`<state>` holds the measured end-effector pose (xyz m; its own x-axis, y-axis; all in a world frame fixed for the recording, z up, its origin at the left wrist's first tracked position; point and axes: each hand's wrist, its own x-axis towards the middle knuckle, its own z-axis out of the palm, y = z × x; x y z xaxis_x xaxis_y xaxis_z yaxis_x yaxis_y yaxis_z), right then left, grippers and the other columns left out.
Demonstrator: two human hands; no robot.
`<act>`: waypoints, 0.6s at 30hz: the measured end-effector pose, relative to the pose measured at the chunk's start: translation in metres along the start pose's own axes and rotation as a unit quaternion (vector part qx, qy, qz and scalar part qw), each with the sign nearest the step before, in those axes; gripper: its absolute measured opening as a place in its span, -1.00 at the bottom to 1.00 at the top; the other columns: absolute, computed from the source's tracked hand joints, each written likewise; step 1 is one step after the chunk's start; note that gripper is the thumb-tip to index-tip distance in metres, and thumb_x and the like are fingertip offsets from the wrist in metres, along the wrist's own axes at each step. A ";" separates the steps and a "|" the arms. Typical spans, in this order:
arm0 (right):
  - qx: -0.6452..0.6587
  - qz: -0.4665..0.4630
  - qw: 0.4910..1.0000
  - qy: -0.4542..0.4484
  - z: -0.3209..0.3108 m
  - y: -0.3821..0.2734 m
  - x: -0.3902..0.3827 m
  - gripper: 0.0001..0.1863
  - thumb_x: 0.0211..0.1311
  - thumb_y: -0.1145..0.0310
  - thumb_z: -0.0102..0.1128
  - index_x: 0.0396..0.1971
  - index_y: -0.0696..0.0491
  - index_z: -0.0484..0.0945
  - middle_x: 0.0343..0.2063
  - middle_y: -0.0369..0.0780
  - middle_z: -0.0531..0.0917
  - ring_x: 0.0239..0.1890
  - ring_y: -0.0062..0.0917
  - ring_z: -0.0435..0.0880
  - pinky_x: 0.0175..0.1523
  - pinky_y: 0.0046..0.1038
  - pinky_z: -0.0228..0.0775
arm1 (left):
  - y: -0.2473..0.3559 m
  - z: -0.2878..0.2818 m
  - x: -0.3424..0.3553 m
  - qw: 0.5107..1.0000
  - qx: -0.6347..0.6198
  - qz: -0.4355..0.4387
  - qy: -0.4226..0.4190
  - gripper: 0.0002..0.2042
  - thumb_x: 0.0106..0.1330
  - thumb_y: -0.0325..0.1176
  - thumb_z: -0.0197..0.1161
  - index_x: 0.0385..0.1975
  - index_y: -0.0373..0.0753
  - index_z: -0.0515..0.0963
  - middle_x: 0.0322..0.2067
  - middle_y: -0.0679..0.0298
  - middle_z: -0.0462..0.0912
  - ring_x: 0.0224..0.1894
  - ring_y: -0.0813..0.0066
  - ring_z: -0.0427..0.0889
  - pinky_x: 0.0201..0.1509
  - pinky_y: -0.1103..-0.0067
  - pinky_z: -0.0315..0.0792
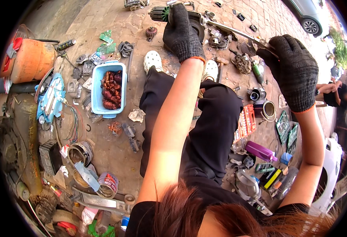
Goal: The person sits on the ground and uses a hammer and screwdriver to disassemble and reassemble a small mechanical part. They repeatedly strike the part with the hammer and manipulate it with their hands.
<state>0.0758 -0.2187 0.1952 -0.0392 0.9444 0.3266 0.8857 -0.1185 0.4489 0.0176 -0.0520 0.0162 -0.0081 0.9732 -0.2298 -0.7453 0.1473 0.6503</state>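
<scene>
Gloved left hand (183, 37) clasps a dark motor part (197, 27) at twelve o'clock; the right hand (294, 71), at two, grips a long metal tool (236, 31), far end near that part. Beyond, a blue basin (96, 93) of reddish pieces (112, 90) sits at ten, a purple bottle (259, 151) at four.

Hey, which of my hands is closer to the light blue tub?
Left: your left hand is ahead and right of the light blue tub; your right hand is much farther right.

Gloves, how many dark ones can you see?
2: one on the left hand at top middle, one on the right hand at upper right. Others may be hidden.
</scene>
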 end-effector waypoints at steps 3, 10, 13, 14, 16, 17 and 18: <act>0.010 0.007 1.000 -0.021 0.001 0.003 0.000 -0.75 0.05 0.17 0.29 -0.39 0.01 0.50 -0.44 -0.19 0.57 -0.42 -0.28 0.60 -0.36 -0.33 0.42 | 0.002 0.001 -0.002 1.000 -0.015 -0.007 0.002 -0.57 0.11 -0.04 0.39 -0.31 -0.37 0.62 -0.48 0.37 0.60 -0.47 0.68 0.42 -0.39 0.65 0.33; -0.004 0.025 0.993 -0.118 -0.001 0.003 0.003 -0.70 0.08 0.27 0.25 -0.20 0.00 0.45 -0.31 -0.18 0.57 -0.34 -0.28 0.61 -0.29 -0.32 0.45 | 0.002 0.004 -0.003 1.000 -0.002 -0.020 0.017 -0.54 0.11 0.00 0.38 -0.33 -0.38 0.61 -0.51 0.38 0.57 -0.52 0.67 0.41 -0.44 0.65 0.32; -0.101 -0.091 0.988 -0.069 -0.014 0.010 0.019 -0.75 0.08 0.36 0.18 -0.21 0.01 0.45 -0.26 -0.21 0.55 -0.28 -0.33 0.61 -0.28 -0.34 0.47 | 0.000 0.011 -0.012 0.993 0.014 -0.114 0.029 -0.55 0.09 0.07 0.37 -0.35 -0.26 0.60 -0.52 0.41 0.57 -0.56 0.66 0.42 -0.49 0.65 0.30; -0.140 -0.147 0.978 -0.054 -0.023 0.006 0.031 -0.74 0.07 0.41 0.13 -0.18 0.01 0.45 -0.24 -0.25 0.54 -0.25 -0.36 0.60 -0.27 -0.35 0.48 | 0.001 0.011 -0.016 0.984 0.010 -0.176 0.030 -0.56 0.07 0.12 0.36 -0.36 -0.18 0.59 -0.52 0.45 0.58 -0.58 0.67 0.42 -0.52 0.66 0.28; -0.153 -0.167 0.972 -0.066 -0.015 -0.016 0.059 -0.74 0.09 0.40 0.11 -0.16 0.00 0.47 -0.29 -0.26 0.53 -0.28 -0.36 0.59 -0.27 -0.36 0.47 | 0.014 -0.006 -0.002 0.977 -0.006 -0.200 0.068 -0.54 0.04 0.20 0.34 -0.36 -0.10 0.58 -0.51 0.48 0.58 -0.61 0.68 0.41 -0.56 0.67 0.25; -0.188 -0.181 0.956 -0.138 -0.031 -0.023 0.072 -0.63 0.35 0.11 -0.04 -0.30 0.16 0.51 -0.49 -0.16 0.56 -0.54 -0.46 0.54 -0.42 -0.42 0.42 | 0.001 -0.006 0.000 0.975 -0.025 -0.208 0.077 -0.52 0.02 0.22 0.33 -0.36 -0.09 0.58 -0.51 0.48 0.59 -0.62 0.68 0.41 -0.55 0.68 0.24; -0.148 -0.140 0.962 -0.180 -0.041 -0.027 0.076 -0.65 0.34 0.14 -0.03 -0.30 0.16 0.51 -0.48 -0.15 0.56 -0.49 -0.44 0.55 -0.36 -0.42 0.42 | -0.007 -0.004 0.000 0.972 -0.044 -0.216 0.083 -0.50 0.01 0.25 0.33 -0.35 -0.09 0.57 -0.51 0.48 0.59 -0.62 0.68 0.40 -0.54 0.69 0.23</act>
<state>0.0298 -0.1568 0.2423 -0.0471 0.9907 -0.1279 0.6912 0.1248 0.7118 0.0200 -0.0542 0.0088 0.2166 0.7809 -0.5860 -0.7572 0.5132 0.4040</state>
